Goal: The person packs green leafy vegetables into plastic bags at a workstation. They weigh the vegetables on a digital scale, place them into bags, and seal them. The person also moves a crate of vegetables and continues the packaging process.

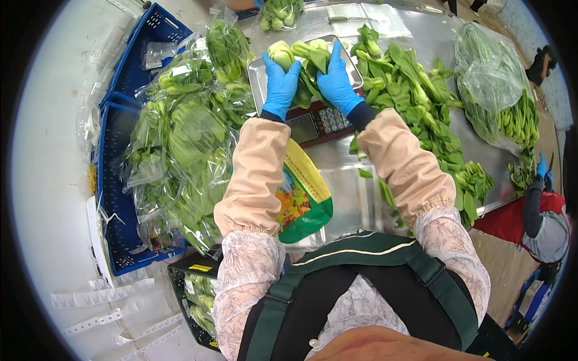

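Both of my hands wear blue gloves and are over a metal tray [257,83] on a digital weighing scale [318,122] with a keypad and display. My left hand [281,85] grips bok choy [281,55] from the left side, its thumb pointing inward. Bok choy heads [321,55] on the right are in my right hand [337,83], which has its fingers along their outer side. Leaves hang between the two hands toward the scale's front. Whether the heads rest on the tray is hidden.
Bagged bok choy [194,122] is heaped left, beside blue crates [119,131]. Loose bok choy [417,94] covers the steel table [469,131] at right. A knife [347,19] lies on plastic bags [390,22]. Another person [544,221] holds a knife at far right.
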The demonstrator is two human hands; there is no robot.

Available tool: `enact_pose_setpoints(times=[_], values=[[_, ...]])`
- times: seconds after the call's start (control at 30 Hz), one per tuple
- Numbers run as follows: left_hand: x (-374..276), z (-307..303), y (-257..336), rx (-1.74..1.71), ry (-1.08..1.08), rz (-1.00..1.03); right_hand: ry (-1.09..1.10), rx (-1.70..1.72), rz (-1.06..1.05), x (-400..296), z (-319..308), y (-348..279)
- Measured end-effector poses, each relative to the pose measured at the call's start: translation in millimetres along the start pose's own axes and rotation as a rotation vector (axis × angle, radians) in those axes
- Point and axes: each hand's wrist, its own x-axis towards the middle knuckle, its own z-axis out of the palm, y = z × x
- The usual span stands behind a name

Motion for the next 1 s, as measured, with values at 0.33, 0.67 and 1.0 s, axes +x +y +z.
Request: enact_pose_setpoints(times=[0.33, 0.67, 1.0], values=[[3, 10, -16, 0.812, -0.17, -0.342, -0.431, -0.506, -0.241, 0, -40, 30], [-204, -74, 50, 0.369, 0.162, 0.02, -0.682, -0.556, 0.456, -190, -244, 65], [-400, -106, -15, 0.742, 0.386, -0.291, -0.191, -0.44, 0.409, -265, -260, 100]])
